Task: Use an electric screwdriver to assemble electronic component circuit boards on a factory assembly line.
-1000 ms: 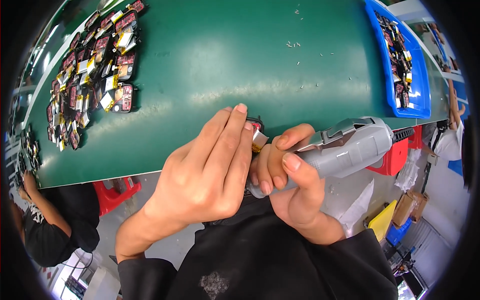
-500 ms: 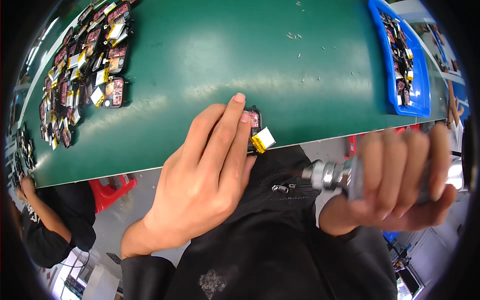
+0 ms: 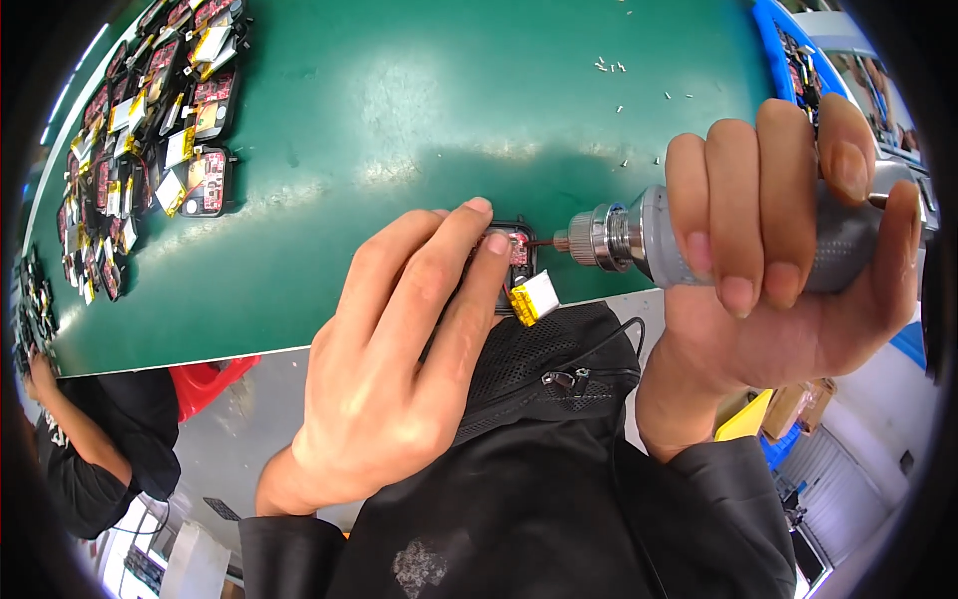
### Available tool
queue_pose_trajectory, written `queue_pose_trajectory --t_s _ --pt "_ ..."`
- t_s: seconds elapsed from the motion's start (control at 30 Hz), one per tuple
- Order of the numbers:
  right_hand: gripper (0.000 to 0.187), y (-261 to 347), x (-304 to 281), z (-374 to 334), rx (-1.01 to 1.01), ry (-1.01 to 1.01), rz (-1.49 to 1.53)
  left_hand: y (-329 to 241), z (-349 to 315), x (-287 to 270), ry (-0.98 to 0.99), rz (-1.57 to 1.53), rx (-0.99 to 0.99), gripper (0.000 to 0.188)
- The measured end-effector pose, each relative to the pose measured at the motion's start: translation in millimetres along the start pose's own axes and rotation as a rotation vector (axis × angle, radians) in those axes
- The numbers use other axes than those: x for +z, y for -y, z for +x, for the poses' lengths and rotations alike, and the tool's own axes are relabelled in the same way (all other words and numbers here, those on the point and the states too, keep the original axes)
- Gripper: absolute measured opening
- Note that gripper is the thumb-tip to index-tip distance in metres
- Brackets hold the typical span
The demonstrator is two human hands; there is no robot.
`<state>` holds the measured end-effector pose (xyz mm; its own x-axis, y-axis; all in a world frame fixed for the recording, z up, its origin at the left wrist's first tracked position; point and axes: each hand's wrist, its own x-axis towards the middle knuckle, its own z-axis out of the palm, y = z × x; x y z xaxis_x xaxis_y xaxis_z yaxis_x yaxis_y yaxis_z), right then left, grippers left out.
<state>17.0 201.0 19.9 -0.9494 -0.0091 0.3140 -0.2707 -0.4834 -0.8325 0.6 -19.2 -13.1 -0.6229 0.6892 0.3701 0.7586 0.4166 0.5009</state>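
My left hand (image 3: 394, 349) holds a small black plastic housing (image 3: 496, 222) against the green table's near edge. Its fingers stretch over the top, and the thumb is hidden. Inside the housing shows a red circuit board (image 3: 520, 250). A silver battery pouch (image 3: 540, 294) with yellow tape hangs out toward me. My right hand (image 3: 773, 230) is closed around a grey electric screwdriver (image 3: 654, 240), held sideways with its metal nose to the left. The thin bit (image 3: 542, 242) reaches the right side of the housing; whether it touches a screw I cannot make out.
Many similar open housings with batteries (image 3: 150, 130) lie heaped at the table's left. Several small screws (image 3: 611, 67) are scattered on the far right of the table (image 3: 329, 90). A blue bin (image 3: 768, 40) of parts stands at right. Another person's arm (image 3: 85, 424) is at lower left.
My right hand has brought the screwdriver up and left from beside the table edge, so its bit is now at the housing. My left hand stays on the housing.
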Motion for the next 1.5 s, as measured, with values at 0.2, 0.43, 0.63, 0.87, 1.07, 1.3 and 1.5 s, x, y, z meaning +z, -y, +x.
queue_pose_trajectory --t_s 0.2,0.43,0.63,0.87,1.07,1.3,1.5 --pt "0.029 9 2 0 0.037 -0.033 -0.054 1 4 2 -0.014 -0.030 0.039 0.049" --pt "0.027 1 6 22 0.096 0.078 -0.039 3 2 1 -0.017 -0.030 0.043 0.048" --pt "0.023 -3 28 22 0.018 -0.199 -0.190 -4 2 5 -0.045 -0.041 0.041 0.046" --pt "0.021 -5 44 3 -0.060 -0.289 -0.235 -12 -8 18 -0.156 -0.012 0.021 0.048" --pt "0.027 -3 53 -10 -0.118 -0.228 -0.374 -18 -10 25 -0.213 -0.038 -0.018 0.047" --pt "0.029 -4 43 -2 -0.068 -0.174 -0.386 -18 -12 28 -0.255 -0.048 -0.041 0.045" --pt "0.025 -3 43 2 0.018 -0.046 -0.272 -12 -13 25 -0.219 -0.119 -0.039 0.041"
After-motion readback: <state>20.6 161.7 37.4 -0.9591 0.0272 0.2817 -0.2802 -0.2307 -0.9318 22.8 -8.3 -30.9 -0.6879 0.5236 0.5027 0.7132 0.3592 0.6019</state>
